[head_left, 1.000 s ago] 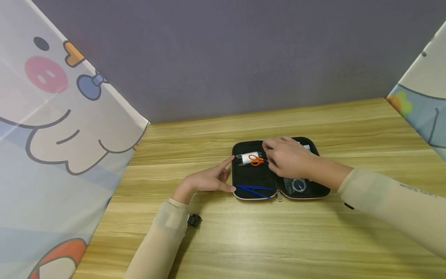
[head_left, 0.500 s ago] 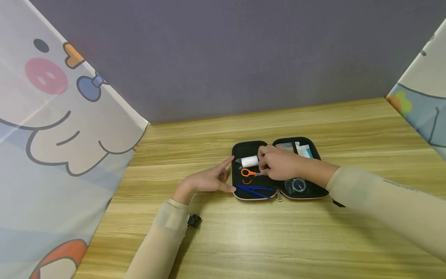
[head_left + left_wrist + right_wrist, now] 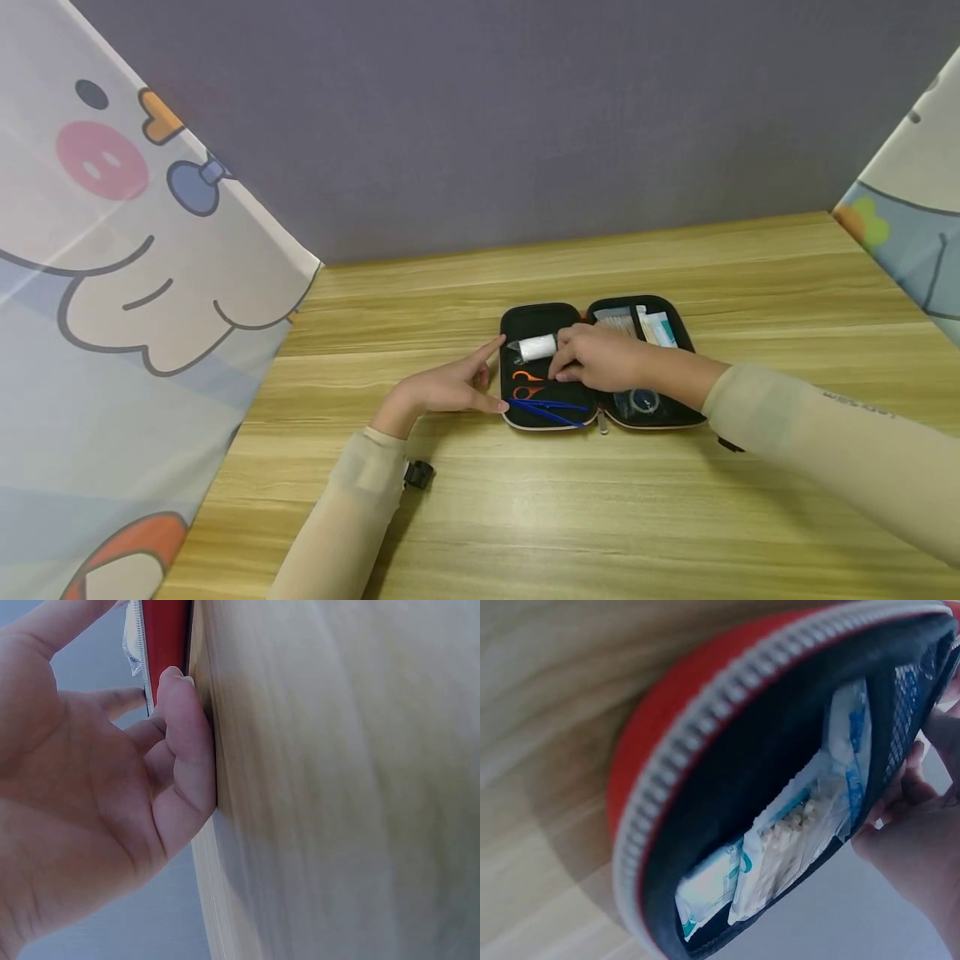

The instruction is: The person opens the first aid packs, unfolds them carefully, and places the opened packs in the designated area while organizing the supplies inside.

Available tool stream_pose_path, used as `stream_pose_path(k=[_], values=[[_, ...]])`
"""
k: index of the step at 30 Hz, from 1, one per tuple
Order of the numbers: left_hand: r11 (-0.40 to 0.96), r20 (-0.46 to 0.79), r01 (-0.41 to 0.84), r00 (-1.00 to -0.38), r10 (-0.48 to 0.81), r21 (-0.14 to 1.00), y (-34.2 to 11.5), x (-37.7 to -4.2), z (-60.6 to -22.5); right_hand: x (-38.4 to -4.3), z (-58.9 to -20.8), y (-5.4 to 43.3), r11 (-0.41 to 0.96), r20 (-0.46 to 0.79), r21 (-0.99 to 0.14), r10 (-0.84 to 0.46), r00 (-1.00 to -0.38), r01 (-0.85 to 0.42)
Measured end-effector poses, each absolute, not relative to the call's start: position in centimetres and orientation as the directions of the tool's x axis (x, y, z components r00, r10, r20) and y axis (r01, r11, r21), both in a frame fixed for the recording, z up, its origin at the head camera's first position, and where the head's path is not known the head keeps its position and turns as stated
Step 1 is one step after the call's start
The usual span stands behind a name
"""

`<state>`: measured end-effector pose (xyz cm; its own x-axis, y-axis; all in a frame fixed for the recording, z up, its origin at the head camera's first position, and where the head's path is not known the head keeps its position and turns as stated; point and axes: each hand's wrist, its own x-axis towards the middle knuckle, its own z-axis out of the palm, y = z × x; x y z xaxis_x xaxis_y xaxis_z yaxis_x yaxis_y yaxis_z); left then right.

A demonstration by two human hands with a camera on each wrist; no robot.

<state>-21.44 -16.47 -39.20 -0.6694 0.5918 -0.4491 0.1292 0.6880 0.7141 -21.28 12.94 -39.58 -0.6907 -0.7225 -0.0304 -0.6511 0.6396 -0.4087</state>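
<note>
A red zip case (image 3: 536,317) with black lining lies open flat on the table. My left hand (image 3: 450,385) rests at its left edge, thumb and forefinger stretched apart against the rim; in the left wrist view the other fingers (image 3: 184,735) are bent beside the red shell. Over the case's middle, my right hand (image 3: 600,357) pinches the blade end of orange-handled scissors (image 3: 527,392), whose blades are hidden by the fingers. A white wrapped roll (image 3: 537,347) lies just beyond the scissors. Blue tweezers (image 3: 551,408) lie nearer the front edge.
The right half holds a bag of cotton swabs (image 3: 784,840), white-and-teal packets (image 3: 660,328) and a clear-wrapped round item (image 3: 643,402). A zip pull (image 3: 602,423) hangs at the front hinge. Behind the wooden table (image 3: 525,517) stands a grey panel (image 3: 525,125).
My right hand has brought the scissors down toward the front, from over the white roll to between it and the tweezers. The left hand has stayed at the case edge.
</note>
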Motion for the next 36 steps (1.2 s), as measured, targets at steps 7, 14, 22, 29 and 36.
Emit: stream_pose_path(k=[7,14,22,29,36], values=[[0.683,-0.453,0.118,-0.665,0.593,0.721,-16.4,-21.4,-39.1,-21.3,-39.6,12.8,0.652,-0.122,-0.458,-0.720,-0.683,-0.605],[0.682,-0.455,0.113,-0.665,0.592,0.723,-16.4,-21.3,-39.2,-21.1,-39.4,12.8,0.633,-0.106,-0.475,-0.730,-0.675,-0.611],[0.689,-0.455,0.120,-0.669,0.589,0.715,-16.4,-21.3,-39.1,-20.1,-38.7,12.7,0.529,-0.055,-0.556,-0.793,-0.607,-0.641],[0.685,-0.449,0.120,-0.672,0.589,0.718,-16.4,-21.1,-39.0,-19.4,-38.9,12.5,0.543,-0.088,-0.519,-0.802,-0.591,-0.660],[0.676,-0.439,0.126,-0.671,0.597,0.726,-16.3,-21.1,-39.0,-19.9,-38.5,12.8,0.568,-0.038,-0.552,-0.749,-0.662,-0.611]])
